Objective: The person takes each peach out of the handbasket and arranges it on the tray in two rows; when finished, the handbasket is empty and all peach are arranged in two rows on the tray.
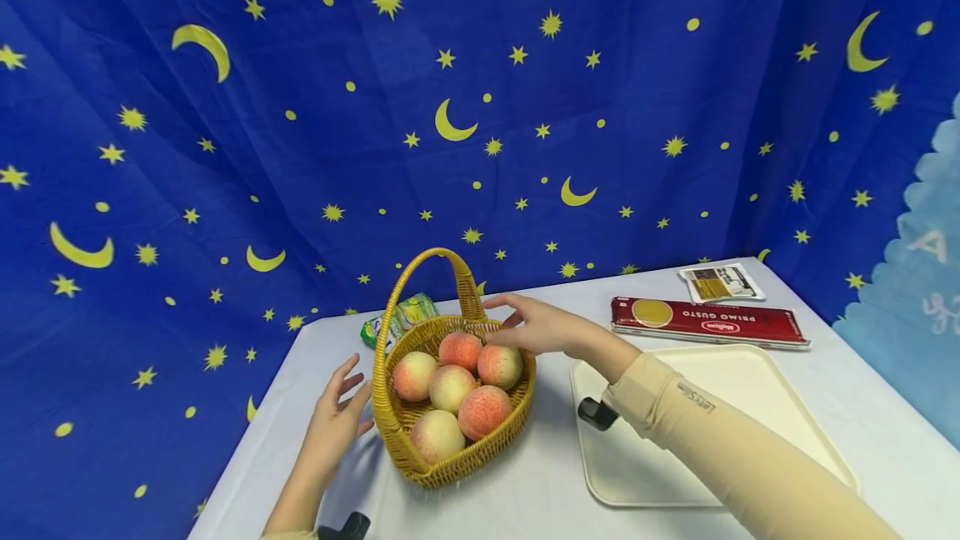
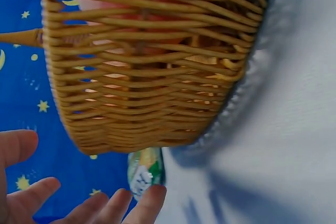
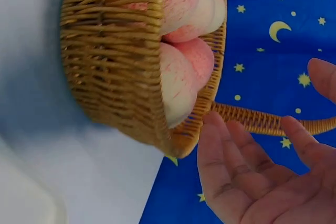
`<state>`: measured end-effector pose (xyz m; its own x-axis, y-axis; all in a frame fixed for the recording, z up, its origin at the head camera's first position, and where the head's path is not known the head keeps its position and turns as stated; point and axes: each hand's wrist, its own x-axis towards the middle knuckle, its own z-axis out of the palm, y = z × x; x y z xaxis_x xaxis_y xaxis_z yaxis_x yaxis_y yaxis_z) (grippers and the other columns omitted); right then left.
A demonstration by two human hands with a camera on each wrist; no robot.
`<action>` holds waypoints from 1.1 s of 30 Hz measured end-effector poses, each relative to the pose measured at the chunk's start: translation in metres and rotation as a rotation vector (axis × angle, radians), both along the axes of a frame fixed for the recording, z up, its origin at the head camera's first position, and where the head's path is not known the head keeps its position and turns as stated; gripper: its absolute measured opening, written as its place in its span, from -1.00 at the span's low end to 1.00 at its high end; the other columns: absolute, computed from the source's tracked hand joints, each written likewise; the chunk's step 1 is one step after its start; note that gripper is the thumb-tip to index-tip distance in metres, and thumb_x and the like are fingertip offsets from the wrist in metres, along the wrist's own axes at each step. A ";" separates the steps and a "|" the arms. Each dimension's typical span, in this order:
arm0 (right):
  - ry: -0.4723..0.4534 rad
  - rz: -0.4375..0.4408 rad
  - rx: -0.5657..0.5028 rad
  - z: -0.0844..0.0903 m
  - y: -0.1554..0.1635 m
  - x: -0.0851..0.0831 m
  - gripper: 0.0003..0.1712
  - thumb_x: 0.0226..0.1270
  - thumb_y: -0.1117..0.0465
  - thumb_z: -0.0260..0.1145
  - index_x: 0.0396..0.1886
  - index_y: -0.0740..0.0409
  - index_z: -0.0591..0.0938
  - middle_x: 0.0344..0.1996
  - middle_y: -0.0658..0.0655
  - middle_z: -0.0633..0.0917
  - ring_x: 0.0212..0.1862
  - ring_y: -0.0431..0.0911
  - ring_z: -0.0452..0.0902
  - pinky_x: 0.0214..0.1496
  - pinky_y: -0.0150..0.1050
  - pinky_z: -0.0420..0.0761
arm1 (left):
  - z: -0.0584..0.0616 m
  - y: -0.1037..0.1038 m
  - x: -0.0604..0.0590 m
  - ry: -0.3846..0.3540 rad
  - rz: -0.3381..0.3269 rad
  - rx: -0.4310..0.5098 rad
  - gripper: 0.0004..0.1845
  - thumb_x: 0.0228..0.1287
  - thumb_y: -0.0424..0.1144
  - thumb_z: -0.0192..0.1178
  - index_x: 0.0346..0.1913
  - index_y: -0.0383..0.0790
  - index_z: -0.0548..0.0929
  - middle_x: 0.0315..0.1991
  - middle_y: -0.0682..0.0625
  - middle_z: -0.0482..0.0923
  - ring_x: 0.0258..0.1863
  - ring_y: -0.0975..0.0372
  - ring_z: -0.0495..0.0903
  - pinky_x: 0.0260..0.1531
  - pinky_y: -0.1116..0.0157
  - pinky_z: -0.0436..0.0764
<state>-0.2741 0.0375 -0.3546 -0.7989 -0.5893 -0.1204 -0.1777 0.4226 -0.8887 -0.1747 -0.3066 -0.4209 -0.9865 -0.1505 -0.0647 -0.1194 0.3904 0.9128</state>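
A yellow-brown wicker basket (image 1: 480, 467) with a tall arched handle (image 1: 397, 298) stands on the table. Inside it lie several peaches (image 1: 485, 412), pink and pale yellow. My left hand (image 1: 335, 421) is held just left of the basket, fingers spread, apart from it and holding nothing. The left wrist view shows the left fingers (image 2: 142, 205) beside the woven side. At the basket's far right rim is my right hand (image 1: 536, 325), near the foot of the handle. In the right wrist view its fingers (image 3: 223, 166) are extended around the rim; whether they touch it I cannot tell.
Behind the basket lies a green snack packet (image 1: 415, 309). A cream tray (image 1: 675, 497) is to the right, partly under the right forearm. Beyond it are a long red pasta packet (image 1: 708, 323) and a small white-and-brown sachet (image 1: 722, 282). A blue star-patterned cloth (image 1: 517, 148) hangs behind.
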 end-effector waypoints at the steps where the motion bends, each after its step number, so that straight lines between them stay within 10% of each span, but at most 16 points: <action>1: -0.021 0.002 -0.004 0.001 -0.002 -0.001 -0.22 0.54 -0.02 0.38 0.63 0.04 0.37 0.25 0.29 0.66 0.24 0.13 0.64 0.13 0.06 0.76 | -0.002 0.000 -0.002 -0.008 -0.004 0.015 -0.28 0.75 -0.06 0.02 0.77 -0.02 0.00 0.67 -0.44 0.06 0.59 -0.38 0.25 0.29 -0.17 0.70; 11: -0.096 0.012 -0.034 0.007 -0.027 -0.009 -0.26 0.54 0.02 0.39 0.61 0.01 0.40 0.23 0.26 0.66 -0.32 -0.13 0.50 -0.26 -0.27 0.53 | -0.022 0.007 -0.009 -0.041 -0.028 0.070 -0.32 0.73 -0.19 0.00 0.75 -0.06 0.06 0.61 -0.46 0.16 0.47 -0.32 0.41 -0.03 0.12 0.78; 18: 0.004 -0.001 0.074 0.011 -0.035 -0.012 -0.38 0.54 0.02 0.39 0.52 -0.02 0.52 0.33 0.29 0.66 0.33 0.09 0.61 0.37 0.08 0.67 | -0.031 0.011 -0.014 -0.055 -0.031 0.125 -0.37 0.73 -0.20 -0.03 0.72 -0.05 0.12 0.58 -0.43 0.23 0.38 -0.19 0.53 0.11 0.03 0.74; 28: -0.099 0.018 0.138 0.006 -0.035 -0.019 -0.27 0.53 0.14 0.38 0.63 0.05 0.42 0.55 0.39 0.44 0.27 0.06 0.56 0.06 -0.09 0.61 | -0.034 0.011 -0.014 -0.080 -0.021 0.145 -0.37 0.75 -0.11 -0.07 0.73 -0.05 0.10 0.66 -0.45 0.12 0.52 -0.35 0.38 0.40 -0.28 0.57; 33: -0.035 0.037 0.228 0.002 -0.037 -0.018 -0.27 0.44 0.19 0.43 0.58 0.04 0.50 0.55 0.37 0.45 0.53 0.23 0.43 0.48 0.11 0.57 | -0.036 0.010 -0.014 -0.087 -0.018 0.158 -0.38 0.76 -0.08 -0.08 0.73 -0.03 0.11 0.65 -0.40 0.16 0.55 -0.27 0.35 0.42 -0.24 0.57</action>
